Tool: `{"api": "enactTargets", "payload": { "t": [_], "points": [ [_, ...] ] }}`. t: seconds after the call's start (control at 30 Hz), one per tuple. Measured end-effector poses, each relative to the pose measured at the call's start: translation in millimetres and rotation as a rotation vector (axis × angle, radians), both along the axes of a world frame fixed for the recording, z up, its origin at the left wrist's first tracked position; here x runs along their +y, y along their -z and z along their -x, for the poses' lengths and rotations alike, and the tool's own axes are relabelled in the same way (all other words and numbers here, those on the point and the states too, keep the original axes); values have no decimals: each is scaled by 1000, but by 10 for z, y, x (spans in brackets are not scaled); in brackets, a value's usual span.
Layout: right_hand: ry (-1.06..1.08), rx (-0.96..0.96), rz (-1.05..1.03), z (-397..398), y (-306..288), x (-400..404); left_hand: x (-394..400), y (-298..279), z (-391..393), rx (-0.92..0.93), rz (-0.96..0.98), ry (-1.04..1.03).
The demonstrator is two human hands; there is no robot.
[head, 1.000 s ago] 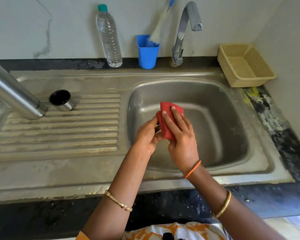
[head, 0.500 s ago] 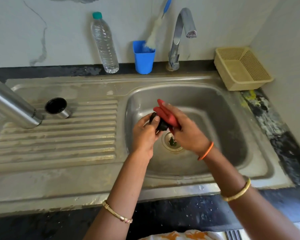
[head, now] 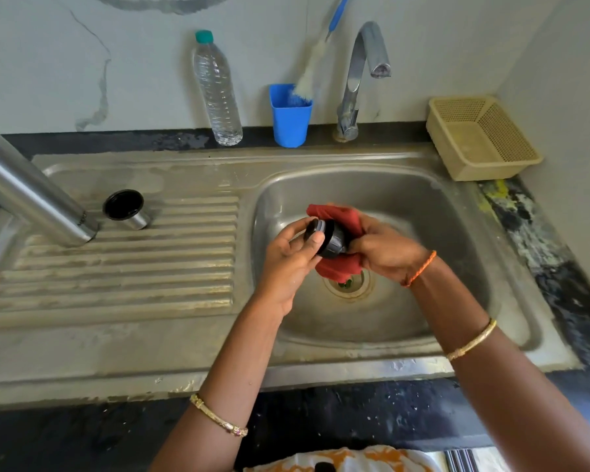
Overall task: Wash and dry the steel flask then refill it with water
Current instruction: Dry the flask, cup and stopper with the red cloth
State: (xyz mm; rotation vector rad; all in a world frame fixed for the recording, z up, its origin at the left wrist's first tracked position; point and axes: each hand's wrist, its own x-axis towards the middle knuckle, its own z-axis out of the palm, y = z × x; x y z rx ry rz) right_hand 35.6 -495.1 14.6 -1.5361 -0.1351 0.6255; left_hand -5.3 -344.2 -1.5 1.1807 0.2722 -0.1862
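Both hands work over the sink basin [head: 457,233], directly above the drain [head: 349,284]. The left hand [head: 288,264] pinches a black stopper [head: 327,238] between thumb and curled fingers, gripping its outer flange. The right hand [head: 384,248] grips a red cloth [head: 338,216], which is wrapped around the far end of the stopper (cloth shows above and below the black part). The two hands are near each other, joined only by stopper and cloth.

The steel flask [head: 31,195] stands well to the left of the left hand, on the ribbed drainboard [head: 133,267], apparently mouth down, its upper part running out of frame. Just beside it, toward the hands, a steel cup lid [head: 126,209] sits with its dark inside facing up.

Beyond the hands, against the wall: a clear plastic bottle [head: 218,93] with a teal cap, a blue cup [head: 290,120] holding a bottle brush [head: 312,69], and the tap [head: 358,76]. Beyond the right hand and farther right sits a beige mesh basket [head: 481,137].
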Motion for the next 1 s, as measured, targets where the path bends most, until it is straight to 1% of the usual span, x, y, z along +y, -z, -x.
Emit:
{"api": "enactTargets", "payload": {
  "t": [0.07,0.1,0.17,0.2,0.27,0.33,0.37,0.43,0.5,0.57,0.63,0.67,0.7,0.73,0.83,0.93,1.0],
  "points": [
    [112,-73,60,94,42,112,-12,45,-48,-31,-128,-69],
    [168,-179,108,171,67,164,-20,67,-77,-24,-158,-111],
    [242,-482,325,347,181,270,-39,91,-142,66,-151,-202],
    [245,-597,449,444,260,327,-46,89,-167,138,-100,-230],
    [278,-693,665,575,345,444,-67,60,-170,273,98,-221],
    [368,-849,792,599,379,520,-102,-1,-117,380,306,-184],
    [400,-917,788,597,397,520,-118,-11,-90,401,391,-176],
    [441,-974,682,563,422,466,-130,-37,-49,392,544,-173],
    [480,-936,472,496,382,424,-137,-80,-29,352,639,-183],
    [437,-847,174,406,272,406,-134,-104,-42,302,684,-172],
    [335,-650,-141,299,148,350,-103,-140,-68,274,689,-124],
    [302,-528,-236,239,79,295,-73,-181,-84,270,671,-85],
    [267,-418,-263,182,10,231,-29,-189,-119,277,640,-48],
    [235,-335,-234,137,-50,172,17,-221,-141,285,612,-5],
    [124,-140,-215,13,-153,85,81,-255,-217,250,504,47],
    [159,-63,-258,-33,-206,168,13,-245,-248,108,370,-15],
    [189,0,-318,8,-181,213,-29,-190,-245,-1,238,-66]
  ]
}}
